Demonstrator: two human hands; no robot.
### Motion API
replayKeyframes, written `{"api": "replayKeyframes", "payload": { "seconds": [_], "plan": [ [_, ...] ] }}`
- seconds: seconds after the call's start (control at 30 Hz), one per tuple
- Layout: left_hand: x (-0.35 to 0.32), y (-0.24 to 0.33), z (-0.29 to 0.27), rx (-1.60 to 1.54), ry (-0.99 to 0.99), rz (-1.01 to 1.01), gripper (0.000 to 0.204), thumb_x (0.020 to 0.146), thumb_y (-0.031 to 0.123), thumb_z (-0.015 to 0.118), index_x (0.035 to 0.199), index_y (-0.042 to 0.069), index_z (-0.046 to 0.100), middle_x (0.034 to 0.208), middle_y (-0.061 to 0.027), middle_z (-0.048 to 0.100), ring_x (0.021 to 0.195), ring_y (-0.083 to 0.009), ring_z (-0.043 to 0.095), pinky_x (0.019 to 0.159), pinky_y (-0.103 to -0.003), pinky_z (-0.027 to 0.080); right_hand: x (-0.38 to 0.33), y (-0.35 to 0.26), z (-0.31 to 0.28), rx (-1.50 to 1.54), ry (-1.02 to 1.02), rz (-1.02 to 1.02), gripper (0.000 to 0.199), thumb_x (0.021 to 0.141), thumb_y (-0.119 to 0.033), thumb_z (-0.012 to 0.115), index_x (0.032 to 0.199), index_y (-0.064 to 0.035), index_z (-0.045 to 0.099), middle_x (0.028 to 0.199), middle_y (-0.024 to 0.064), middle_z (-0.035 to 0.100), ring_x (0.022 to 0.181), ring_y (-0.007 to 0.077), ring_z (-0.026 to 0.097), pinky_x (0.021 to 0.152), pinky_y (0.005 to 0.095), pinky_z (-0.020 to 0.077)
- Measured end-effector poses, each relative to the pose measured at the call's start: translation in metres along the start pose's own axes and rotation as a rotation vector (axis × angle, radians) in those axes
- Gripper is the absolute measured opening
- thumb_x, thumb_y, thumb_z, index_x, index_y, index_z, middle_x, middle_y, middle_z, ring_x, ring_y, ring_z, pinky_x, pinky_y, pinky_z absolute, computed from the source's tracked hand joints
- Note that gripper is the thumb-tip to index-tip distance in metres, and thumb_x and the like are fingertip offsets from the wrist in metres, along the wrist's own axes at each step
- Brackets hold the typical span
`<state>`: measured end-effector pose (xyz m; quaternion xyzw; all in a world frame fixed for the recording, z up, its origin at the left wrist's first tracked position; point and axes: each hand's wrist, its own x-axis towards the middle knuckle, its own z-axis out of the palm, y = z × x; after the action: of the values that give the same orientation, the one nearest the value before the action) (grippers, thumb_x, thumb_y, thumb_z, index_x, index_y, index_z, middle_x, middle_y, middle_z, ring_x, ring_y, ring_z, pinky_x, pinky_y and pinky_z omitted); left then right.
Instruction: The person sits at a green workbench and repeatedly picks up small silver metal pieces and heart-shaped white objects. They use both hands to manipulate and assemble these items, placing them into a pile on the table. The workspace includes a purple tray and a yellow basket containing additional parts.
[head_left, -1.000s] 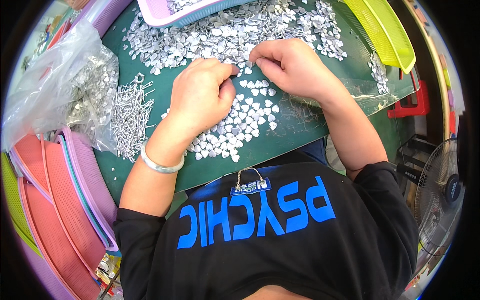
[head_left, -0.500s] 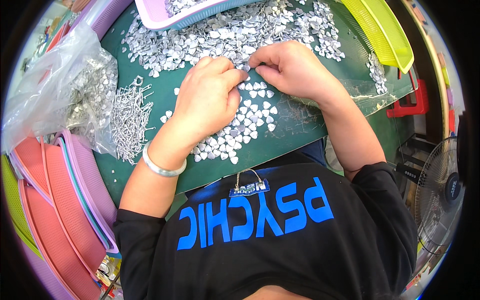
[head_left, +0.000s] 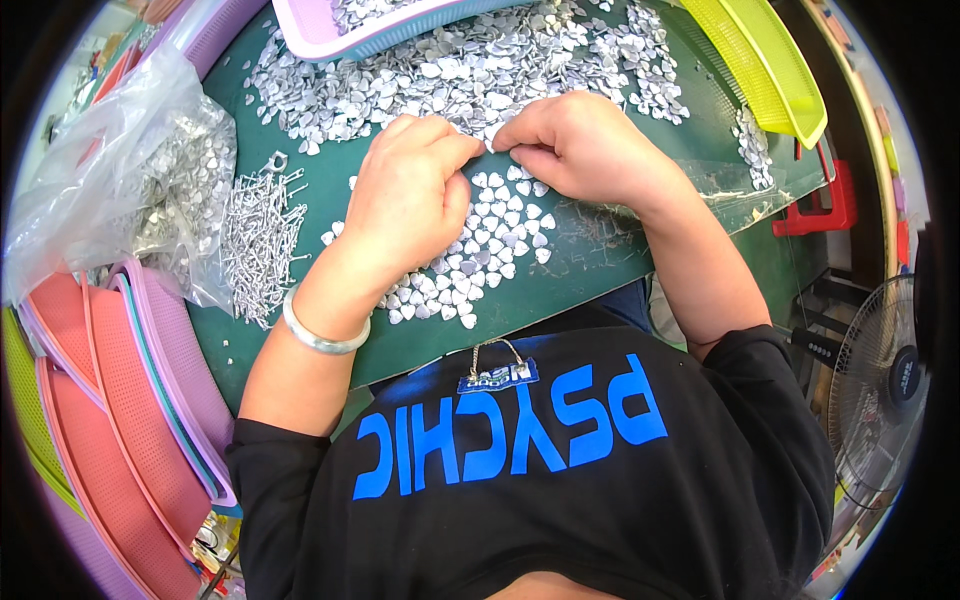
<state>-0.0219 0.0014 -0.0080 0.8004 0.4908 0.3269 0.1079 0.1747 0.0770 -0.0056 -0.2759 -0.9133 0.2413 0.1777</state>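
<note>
I see both hands, left (head_left: 405,205) and right (head_left: 585,150), pinching one heart (head_left: 492,137) mid-worktop (head_left: 590,255); a slip risks dropping it into the pile (head_left: 470,80).

Small silver heart-shaped pieces (head_left: 490,250) lie scattered flat on green mat (head_left: 590,270)

Both hands are held over a green mat (head_left: 330,190). The left hand (head_left: 405,200) and the right hand (head_left: 580,145) are brought fingertip to fingertip, and a small silver heart-shaped piece (head_left: 490,143) is pinched between them. A loose spread of silver heart pieces (head_left: 480,260) is seen beneath the hands, and a larger heap (head_left: 450,70) lies beyond them. A pile of metal pins (head_left: 260,245) is placed to the left, beside a clear plastic bag (head_left: 110,170). A silver bangle (head_left: 320,335) is worn on the left wrist.
</note>
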Motion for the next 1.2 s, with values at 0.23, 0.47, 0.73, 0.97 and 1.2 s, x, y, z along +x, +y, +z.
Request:
{"api": "replayKeyframes", "payload": {
  "seconds": [0.23, 0.47, 0.73, 0.97, 1.2],
  "plan": [
    [-0.002, 0.001, 0.000, 0.021, -0.040, 0.014, 0.023, 0.068, -0.004, 0.057, 0.086, 0.003, 0.070, 0.079, -0.0077, 0.059, 0.077, -0.0278, 0.055, 0.072, -0.038, 0.046, 0.000, 0.004, -0.001, 0.063, 0.004, -0.011, 0.019, 0.077, -0.014, 0.061, 0.092, -0.0123, 0.073, 0.082, 0.0097, 0.069, 0.078, 0.0303, 0.066, 0.069, 0.0404, 0.0524],
    [-0.002, 0.001, -0.001, 0.039, -0.052, 0.010, 0.024, 0.068, -0.006, 0.055, 0.085, 0.003, 0.070, 0.078, -0.0073, 0.058, 0.076, -0.0268, 0.055, 0.072, -0.036, 0.046, 0.000, 0.005, 0.002, -0.037, 0.095, 0.008, 0.018, 0.078, -0.015, 0.061, 0.092, -0.0113, 0.072, 0.082, 0.0102, 0.069, 0.077, 0.0312, 0.066, 0.069, 0.0414, 0.0525],
    [-0.003, -0.002, -0.002, 0.040, 0.006, -0.027, 0.024, 0.068, -0.007, 0.055, 0.085, 0.002, 0.069, 0.077, -0.0087, 0.059, 0.076, -0.0275, 0.055, 0.071, -0.036, 0.046, 0.003, -0.009, 0.003, -0.029, -0.023, -0.019, 0.012, 0.078, -0.014, 0.061, 0.087, -0.0107, 0.069, 0.087, 0.0074, 0.067, 0.086, 0.0294, 0.064, 0.073, 0.0403, 0.0518],
    [-0.002, 0.000, -0.002, 0.080, 0.026, -0.067, 0.024, 0.071, -0.005, 0.054, 0.089, 0.003, 0.068, 0.078, -0.0095, 0.059, 0.075, -0.0280, 0.056, 0.070, -0.037, 0.046, 0.004, -0.013, 0.002, -0.021, -0.062, -0.011, 0.008, 0.077, -0.012, 0.061, 0.083, -0.0063, 0.064, 0.082, 0.0090, 0.065, 0.077, 0.0294, 0.063, 0.069, 0.0393, 0.0507],
    [-0.001, 0.005, -0.002, 0.114, -0.009, -0.069, 0.025, 0.072, -0.004, 0.056, 0.091, 0.005, 0.070, 0.077, -0.0078, 0.056, 0.075, -0.0268, 0.055, 0.070, -0.036, 0.046, 0.006, -0.005, -0.016, 0.919, 0.028, 0.389, 0.004, 0.082, -0.002, 0.057, 0.084, -0.0044, 0.056, 0.087, 0.0027, 0.060, 0.068, 0.0061, 0.052, 0.059, 0.0211, 0.0416]
  ]
}}
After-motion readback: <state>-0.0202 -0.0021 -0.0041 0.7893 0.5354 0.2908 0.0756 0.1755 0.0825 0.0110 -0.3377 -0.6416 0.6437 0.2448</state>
